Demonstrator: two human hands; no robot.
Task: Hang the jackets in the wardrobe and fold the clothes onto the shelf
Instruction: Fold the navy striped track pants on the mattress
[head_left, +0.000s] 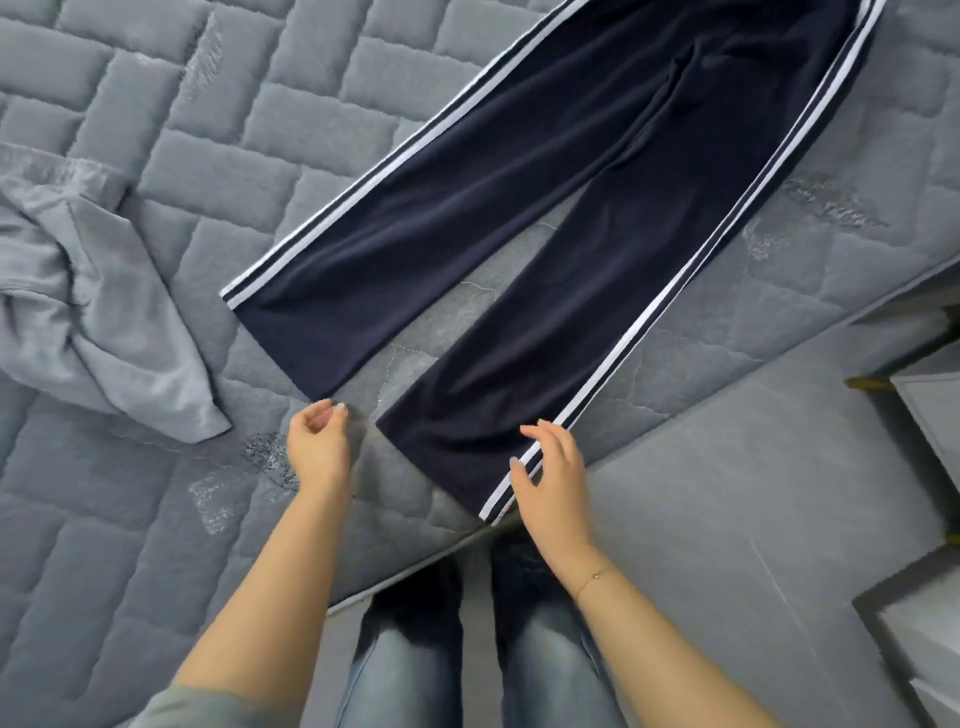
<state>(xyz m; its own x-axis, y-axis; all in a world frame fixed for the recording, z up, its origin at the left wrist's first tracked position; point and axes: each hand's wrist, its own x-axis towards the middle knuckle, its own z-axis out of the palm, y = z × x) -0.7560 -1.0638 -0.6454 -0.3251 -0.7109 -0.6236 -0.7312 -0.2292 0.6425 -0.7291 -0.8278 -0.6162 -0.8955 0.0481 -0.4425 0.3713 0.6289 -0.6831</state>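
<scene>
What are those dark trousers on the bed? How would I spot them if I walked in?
Look at the grey quilted bed. Spread flat across it, legs pointing toward the person's hands, lie the navy trousers. Unlike the crumpled grey garment to their left, they are smooth, dark, and edged with white stripes down each outer seam.

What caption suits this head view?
Navy track pants spread flat on a grey quilted bed, both hands hovering near the cuffs.
</scene>
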